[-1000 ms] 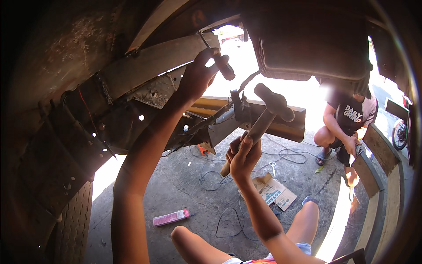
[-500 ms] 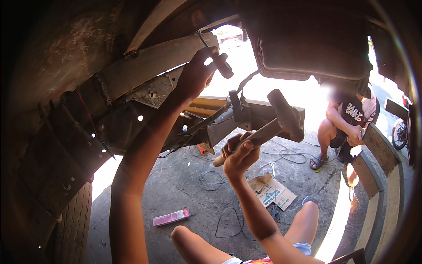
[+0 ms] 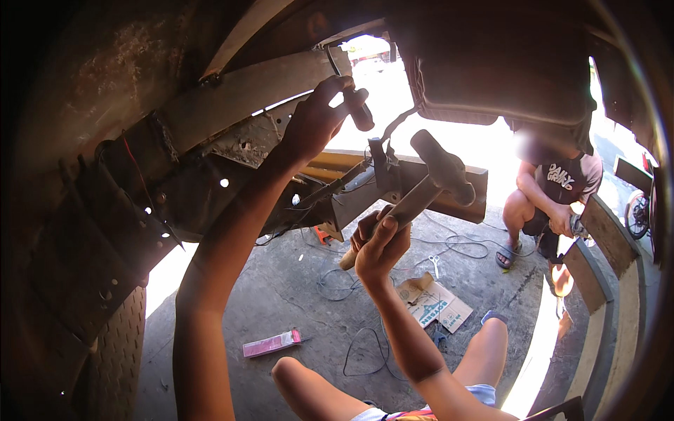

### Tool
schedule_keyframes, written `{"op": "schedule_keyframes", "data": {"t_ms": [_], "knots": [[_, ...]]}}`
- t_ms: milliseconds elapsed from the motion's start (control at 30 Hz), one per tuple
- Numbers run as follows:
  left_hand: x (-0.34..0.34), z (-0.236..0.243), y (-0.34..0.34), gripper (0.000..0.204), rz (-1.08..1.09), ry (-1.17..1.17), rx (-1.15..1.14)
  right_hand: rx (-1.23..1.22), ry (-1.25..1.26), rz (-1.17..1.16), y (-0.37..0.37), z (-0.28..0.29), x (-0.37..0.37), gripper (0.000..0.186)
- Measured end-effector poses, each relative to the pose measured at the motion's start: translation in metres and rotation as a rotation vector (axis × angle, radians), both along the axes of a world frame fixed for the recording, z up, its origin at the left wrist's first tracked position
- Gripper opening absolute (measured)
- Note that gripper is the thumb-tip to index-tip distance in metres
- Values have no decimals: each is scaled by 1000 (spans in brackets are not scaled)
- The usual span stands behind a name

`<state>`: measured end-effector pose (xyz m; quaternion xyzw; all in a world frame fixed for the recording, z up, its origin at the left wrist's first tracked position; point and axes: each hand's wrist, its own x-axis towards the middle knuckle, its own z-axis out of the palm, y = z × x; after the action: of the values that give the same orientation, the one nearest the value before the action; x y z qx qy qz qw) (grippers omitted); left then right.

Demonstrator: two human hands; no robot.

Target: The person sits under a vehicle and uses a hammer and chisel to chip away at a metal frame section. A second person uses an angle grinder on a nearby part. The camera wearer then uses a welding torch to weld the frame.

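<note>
- Rusty frame beam [image 3: 239,91] is running overhead, above both my hands.
- My right hand [image 3: 379,245] is gripping a hammer [image 3: 421,189] by its wooden handle; its long axis is slanting up-right, head above my fist.
- My left hand [image 3: 316,123], higher and nearer the beam, is closing around a dark punch [image 3: 359,111], up-left of the hammer head.

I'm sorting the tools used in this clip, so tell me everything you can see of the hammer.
The hammer has a pale wooden handle and a dark, blocky metal head. The right hand grips the handle low down, with the butt end poking out below the fist. It is tilted, head up and to the right, raised in the air under the rusty vehicle frame. Nothing but that hand touches it; the head meets no metal.
</note>
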<state>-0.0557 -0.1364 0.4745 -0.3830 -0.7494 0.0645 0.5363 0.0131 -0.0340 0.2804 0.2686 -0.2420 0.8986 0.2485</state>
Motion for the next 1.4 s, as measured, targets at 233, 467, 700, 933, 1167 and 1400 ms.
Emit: {"op": "schedule_keyframes", "data": {"t_ms": [233, 467, 700, 933, 1167, 1400], "knots": [[14, 9, 17, 55, 202, -657, 602, 62, -17, 7, 9, 1, 1, 47], [6, 6, 14, 50, 218, -581, 553, 58, -31, 20, 14, 2, 3, 48], [0, 2, 6, 46, 188, -350, 256, 8, -54, 11, 14, 3, -1, 48], [-12, 5, 4, 37, 133, -14, 10, 58, 23, -54, -7, 14, -19, 42], [-11, 4, -6, 38, 146, -152, 52, 72, 29, -44, -7, 12, -29, 37], [0, -5, -10, 41, 139, -242, 89, 283, -22, 36, 15, 9, -18, 39]]}}
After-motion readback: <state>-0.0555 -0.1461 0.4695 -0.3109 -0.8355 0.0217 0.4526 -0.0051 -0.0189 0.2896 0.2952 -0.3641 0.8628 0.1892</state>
